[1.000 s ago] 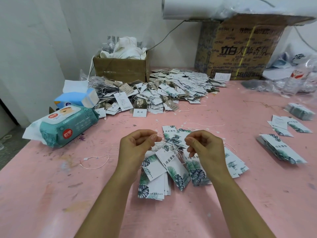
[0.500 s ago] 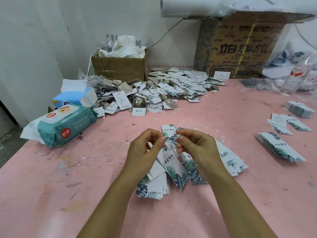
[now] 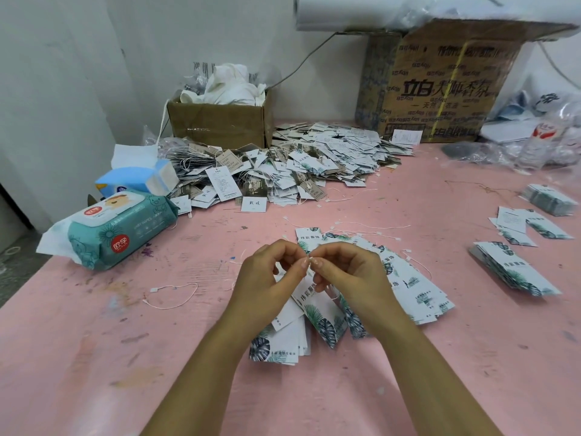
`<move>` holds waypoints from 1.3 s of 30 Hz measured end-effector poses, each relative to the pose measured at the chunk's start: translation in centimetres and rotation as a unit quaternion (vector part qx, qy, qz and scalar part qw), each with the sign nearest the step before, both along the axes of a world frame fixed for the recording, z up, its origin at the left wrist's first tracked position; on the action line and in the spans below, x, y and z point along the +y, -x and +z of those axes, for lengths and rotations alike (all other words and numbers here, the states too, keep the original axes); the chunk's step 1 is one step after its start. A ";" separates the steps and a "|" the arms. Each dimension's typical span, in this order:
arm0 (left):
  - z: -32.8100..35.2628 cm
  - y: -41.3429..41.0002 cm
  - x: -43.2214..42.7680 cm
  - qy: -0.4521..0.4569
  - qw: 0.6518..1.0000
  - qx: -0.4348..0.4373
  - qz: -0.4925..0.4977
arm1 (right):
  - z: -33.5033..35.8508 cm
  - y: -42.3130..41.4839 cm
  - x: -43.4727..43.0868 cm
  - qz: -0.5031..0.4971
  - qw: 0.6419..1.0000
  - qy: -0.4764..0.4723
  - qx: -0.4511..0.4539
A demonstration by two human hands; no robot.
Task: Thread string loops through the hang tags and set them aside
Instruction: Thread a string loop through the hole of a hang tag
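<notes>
Both hands have been drawn closer together than a second ago. On the pink surface (image 3: 157,357) a heap of strung tags (image 3: 314,158) is seen at the far side. A fan of leaf-print hang tags (image 3: 418,287) is spread under the left hand (image 3: 267,278) and right hand (image 3: 349,275). Their curled fingers narrowly pinch a string loop (image 3: 309,261) where the tips meet.

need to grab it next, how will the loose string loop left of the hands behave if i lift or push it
The loose string loop lies in a slack, uneven curve on the pink table, so it is probably floppy and would dangle when lifted. It looks very thin, so likely near weightless, bunching rather than sliding if pushed.
</notes>
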State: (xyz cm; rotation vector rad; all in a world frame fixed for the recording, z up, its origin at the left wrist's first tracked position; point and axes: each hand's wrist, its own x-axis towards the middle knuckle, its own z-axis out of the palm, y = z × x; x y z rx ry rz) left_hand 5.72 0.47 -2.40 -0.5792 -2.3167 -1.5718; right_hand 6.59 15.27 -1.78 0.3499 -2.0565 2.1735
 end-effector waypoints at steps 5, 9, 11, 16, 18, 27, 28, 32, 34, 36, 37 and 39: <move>-0.1 0.0 -0.1 0.004 1.000 -0.002 -0.003 | 0.1 0.0 0.2 -0.009 1.000 0.002 0.002; 0.0 0.1 -0.1 0.018 1.000 -0.002 -0.010 | 0.0 -0.1 0.1 0.007 1.000 -0.006 0.000; 0.0 0.1 -0.3 0.022 1.000 -0.003 -0.012 | 0.0 0.0 0.1 0.010 1.000 -0.004 0.000; 0.2 0.1 -0.4 0.027 0.999 -0.004 -0.017 | 0.1 0.0 0.3 0.018 1.000 -0.009 0.004; 0.2 0.1 -0.3 0.025 1.000 -0.006 -0.008 | 0.0 0.0 0.4 0.026 1.000 -0.009 0.003; -0.1 0.4 -0.6 0.002 1.000 -0.021 0.005 | -0.2 0.1 0.2 0.049 0.999 -0.009 -0.004; -0.2 0.4 -0.6 0.001 1.000 -0.021 0.007 | -0.2 0.1 0.1 0.048 0.999 -0.009 -0.004; -0.4 0.6 -0.7 0.007 1.000 -0.014 0.015 | -0.5 0.2 -0.1 0.045 0.999 -0.004 -0.009; -0.5 0.6 -0.7 0.015 0.999 -0.015 0.024 | -0.5 0.2 -0.1 0.045 0.999 0.000 -0.010; -0.5 0.7 -0.6 0.021 0.999 -0.021 0.035 | -0.5 0.2 -0.2 0.043 0.999 -0.001 -0.006; -0.5 0.7 -0.6 0.024 0.999 -0.024 0.042 | -0.5 0.2 -0.2 0.042 0.999 -0.003 -0.004; -0.5 0.7 -0.5 0.032 0.998 -0.029 0.054 | -0.6 0.2 -0.3 0.040 0.999 -0.008 -0.003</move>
